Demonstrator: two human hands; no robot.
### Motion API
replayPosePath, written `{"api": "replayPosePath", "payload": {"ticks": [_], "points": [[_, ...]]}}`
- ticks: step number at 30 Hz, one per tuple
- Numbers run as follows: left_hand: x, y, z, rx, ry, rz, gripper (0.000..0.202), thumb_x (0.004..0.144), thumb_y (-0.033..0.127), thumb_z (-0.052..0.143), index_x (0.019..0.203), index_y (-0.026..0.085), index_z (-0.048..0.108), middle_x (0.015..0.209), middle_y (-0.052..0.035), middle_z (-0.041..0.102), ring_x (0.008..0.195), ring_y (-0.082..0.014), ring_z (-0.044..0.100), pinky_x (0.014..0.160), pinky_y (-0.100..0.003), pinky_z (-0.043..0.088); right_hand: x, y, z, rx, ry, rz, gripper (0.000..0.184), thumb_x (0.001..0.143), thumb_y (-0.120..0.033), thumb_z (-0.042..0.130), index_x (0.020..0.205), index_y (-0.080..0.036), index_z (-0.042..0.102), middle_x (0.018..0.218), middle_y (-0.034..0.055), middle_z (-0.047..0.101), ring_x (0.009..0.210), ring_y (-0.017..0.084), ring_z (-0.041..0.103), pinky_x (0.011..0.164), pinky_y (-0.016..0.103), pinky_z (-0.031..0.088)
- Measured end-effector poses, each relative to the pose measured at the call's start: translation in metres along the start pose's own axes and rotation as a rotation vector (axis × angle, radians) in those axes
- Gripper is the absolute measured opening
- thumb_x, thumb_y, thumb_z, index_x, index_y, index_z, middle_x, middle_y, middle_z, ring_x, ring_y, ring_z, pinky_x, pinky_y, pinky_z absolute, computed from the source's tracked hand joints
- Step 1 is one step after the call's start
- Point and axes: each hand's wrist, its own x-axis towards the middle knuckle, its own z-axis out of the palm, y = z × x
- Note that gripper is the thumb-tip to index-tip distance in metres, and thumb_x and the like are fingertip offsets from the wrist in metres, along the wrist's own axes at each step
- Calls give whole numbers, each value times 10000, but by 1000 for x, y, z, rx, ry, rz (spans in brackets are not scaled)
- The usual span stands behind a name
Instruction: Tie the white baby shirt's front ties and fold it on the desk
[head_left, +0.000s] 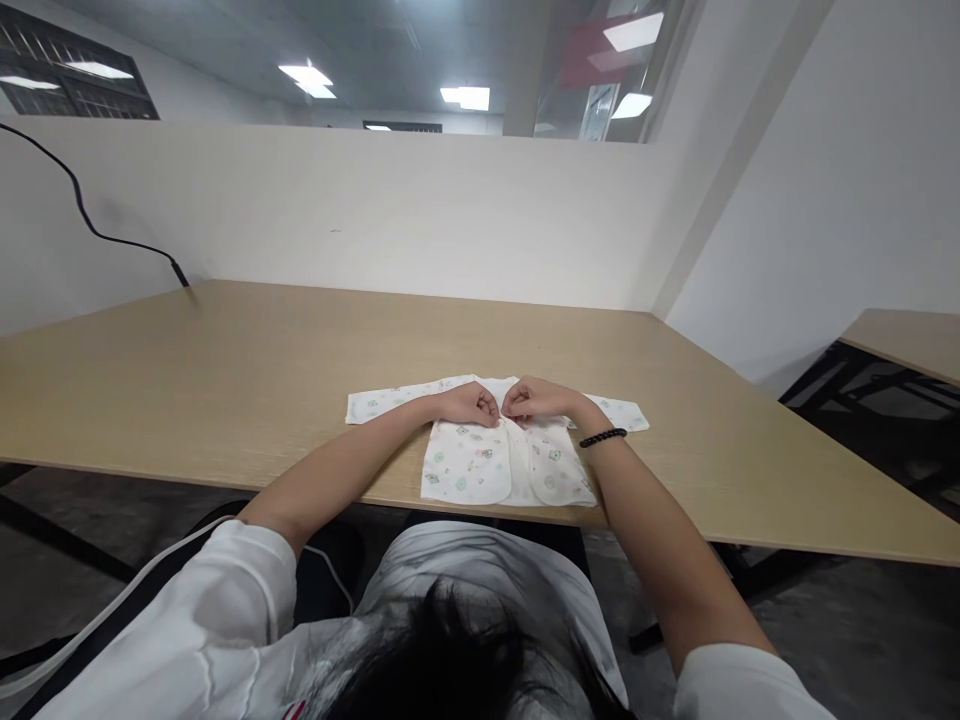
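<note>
A small white baby shirt [469, 465] with a pastel print lies at the table's front edge. Its long sleeves stretch out to both sides, and its front panels stand a little apart at the bottom. My left hand [474, 404] is closed at the upper middle of the front, fingers pinching the fabric by the opening. Facing it, my right hand [531, 398] pinches the other side of the opening, fingertips almost meeting the left ones. Whatever small fastening may lie between the fingertips is hidden. A dark beaded bracelet [602, 437] circles my right wrist.
The wooden table [300, 340] runs back to a low white partition [420, 215]. A black cable [112, 238] hangs down to the table's far left corner. Beyond a white wall on the right stands another table [907, 335].
</note>
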Motion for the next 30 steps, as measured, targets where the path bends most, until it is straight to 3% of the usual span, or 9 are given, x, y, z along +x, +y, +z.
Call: {"api": "replayPosePath", "payload": {"ticks": [6,10,17,25,30], "points": [[1,-1,0,30,9,-7,266,609,381,793,646,149,670,593,22,589,558,-101,470,547,-245,320,1,3,2,69,-23,-3,148,594,-237,649,706,-156,703,609,5,664,547,126,556,528,238,409],[0,1,-2,42,6,-12,227,613,348,776,654,150,674,602,18,591,558,-102,463,539,-242,313,3,3,6,39,-23,25,111,591,-213,634,682,-169,680,558,-17,624,522,117,524,497,232,376],[-3,1,-5,44,-12,-27,265,710,389,686,604,156,615,522,40,465,495,-85,335,487,-246,234,6,2,7,-41,11,52,117,592,-222,644,693,-173,677,533,-40,585,488,100,456,466,232,301],[2,-6,-8,60,-46,8,234,675,376,710,695,152,649,605,28,541,556,-99,432,517,-233,284,3,-2,4,66,-30,108,167,611,-313,688,691,-167,676,556,-37,572,508,95,433,482,238,297],[0,-5,-6,47,24,12,292,612,342,784,787,171,625,650,36,567,582,-112,497,538,-226,336,7,6,1,43,-6,152,259,597,-390,760,627,-177,615,509,-61,498,498,88,397,490,239,300]]}}
